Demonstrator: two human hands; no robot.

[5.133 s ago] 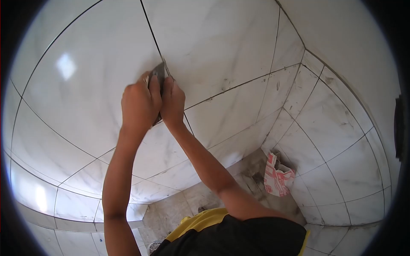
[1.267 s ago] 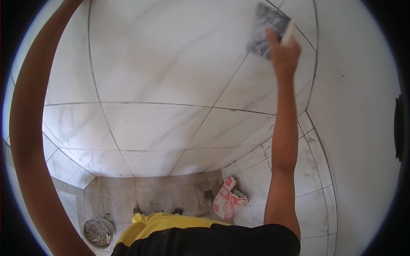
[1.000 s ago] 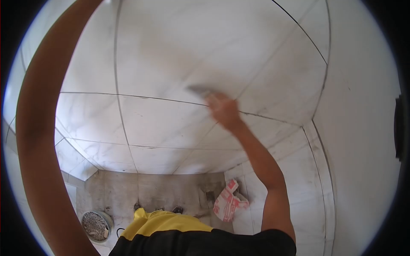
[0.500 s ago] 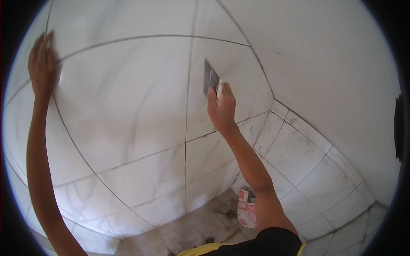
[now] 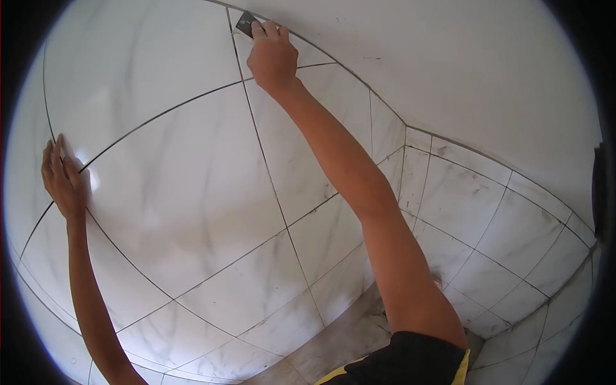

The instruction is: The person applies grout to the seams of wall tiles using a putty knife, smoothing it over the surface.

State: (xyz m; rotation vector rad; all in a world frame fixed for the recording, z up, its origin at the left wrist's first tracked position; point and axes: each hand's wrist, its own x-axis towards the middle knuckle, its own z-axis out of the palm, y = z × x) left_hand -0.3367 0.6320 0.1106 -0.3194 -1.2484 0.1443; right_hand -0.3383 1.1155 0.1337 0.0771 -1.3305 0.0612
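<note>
My right hand (image 5: 274, 56) is wrapped round a putty knife (image 5: 245, 24). Its dark blade lies at the tiled wall (image 5: 186, 186), high up beside a vertical joint and just under the top edge of the tiles. The fingers hide the knife's handle. Over on the left, my left hand (image 5: 66, 179) rests against the tiles with its fingers stretched out, where two dark joints cross. Nothing is held in it. The tiles are white with grey veining.
Above the tiles runs a plain white wall surface (image 5: 462, 77). A second tiled wall (image 5: 462, 212), with dark smudges, meets the first at a corner on the right. The grey-brown floor (image 5: 314, 350) shows below. A dark object (image 5: 600, 189) stands at the far right edge.
My right hand has moved up and left with the putty knife, from mid-tile to the top edge. The view has shifted, and my left hand appears lower but still on the tile joint.
</note>
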